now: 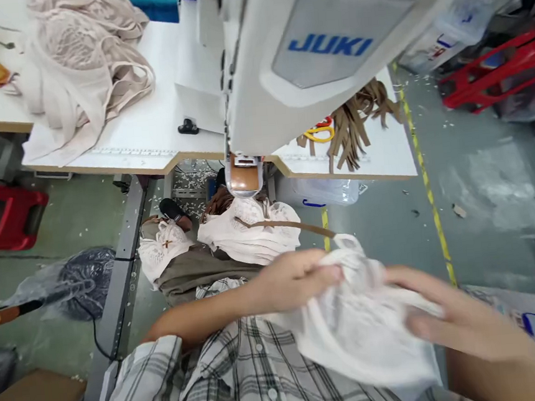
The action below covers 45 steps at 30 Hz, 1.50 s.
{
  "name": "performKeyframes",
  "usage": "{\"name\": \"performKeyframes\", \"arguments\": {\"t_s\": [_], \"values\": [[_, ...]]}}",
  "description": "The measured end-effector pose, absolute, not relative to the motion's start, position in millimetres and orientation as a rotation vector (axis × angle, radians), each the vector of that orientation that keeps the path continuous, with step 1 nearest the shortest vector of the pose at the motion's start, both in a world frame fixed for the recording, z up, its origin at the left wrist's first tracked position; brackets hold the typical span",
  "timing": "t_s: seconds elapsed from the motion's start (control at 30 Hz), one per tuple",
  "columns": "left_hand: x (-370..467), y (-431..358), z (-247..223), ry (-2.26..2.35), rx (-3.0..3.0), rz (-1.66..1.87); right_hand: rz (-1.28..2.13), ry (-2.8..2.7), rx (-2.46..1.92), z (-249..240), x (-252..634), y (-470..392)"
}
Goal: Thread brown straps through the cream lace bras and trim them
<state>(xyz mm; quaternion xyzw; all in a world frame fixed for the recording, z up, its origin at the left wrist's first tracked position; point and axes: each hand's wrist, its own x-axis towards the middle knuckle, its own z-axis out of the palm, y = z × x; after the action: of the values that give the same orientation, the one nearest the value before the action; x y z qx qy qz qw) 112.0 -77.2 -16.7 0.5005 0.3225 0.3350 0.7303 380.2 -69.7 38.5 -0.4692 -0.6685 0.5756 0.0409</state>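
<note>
Held up in front of my plaid shirt is a white bra (353, 324), blurred by motion. My left hand (297, 279) pinches its upper left edge between thumb and fingers. On the other side my right hand (460, 315) grips the fabric, with its fingers partly behind the cloth. A narrow brown strip (293, 224) runs from the bra's strap loop leftward over my lap. More white lace bras (251, 230) are piled on my lap below the sewing machine (247, 71). Another lace piece (166, 247) hangs over my left knee.
Beige bras (81, 61) are heaped on the white table (161, 110) at the left. Brown strips (349, 124) and yellow-handled scissors (320, 132) lie at the right. Red stools (6, 214) stand at both sides. A clear plastic bin (327, 189) sits under the table.
</note>
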Motion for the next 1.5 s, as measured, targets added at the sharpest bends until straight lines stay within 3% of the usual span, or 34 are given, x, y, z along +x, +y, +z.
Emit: {"name": "performKeyframes", "arguments": {"t_s": [0.13, 0.27, 0.47, 0.8, 1.07, 1.2, 1.33, 1.5], "values": [[103, -74, -67, 1.093, 1.425, 0.554, 2.223, -1.508, -1.032, -64, 330, -53], [97, -77, -86, 1.096, 1.623, 0.408, 2.275, -0.880, -1.073, -111, 295, -54], [109, -78, -79, 0.991, 1.921, 0.202, 2.389, -0.520, -1.118, -104, 312, -55], [99, -76, -89, 0.976, 1.939, 0.067, 2.166, -0.349, -1.053, -52, 373, -40], [6, -71, -94, 1.179, 1.795, -0.005, 1.532, -0.211, -1.086, -67, 450, 8], [-22, -70, -101, 1.372, 1.616, 0.116, 1.314, -0.165, -1.172, -77, 469, 34], [-15, -63, -118, 1.893, 1.379, 0.506, 1.163, -0.281, -1.224, -81, 448, 52], [16, -55, -113, 2.223, 1.530, 0.762, 1.338, -0.844, -1.295, -87, 368, 38]]}}
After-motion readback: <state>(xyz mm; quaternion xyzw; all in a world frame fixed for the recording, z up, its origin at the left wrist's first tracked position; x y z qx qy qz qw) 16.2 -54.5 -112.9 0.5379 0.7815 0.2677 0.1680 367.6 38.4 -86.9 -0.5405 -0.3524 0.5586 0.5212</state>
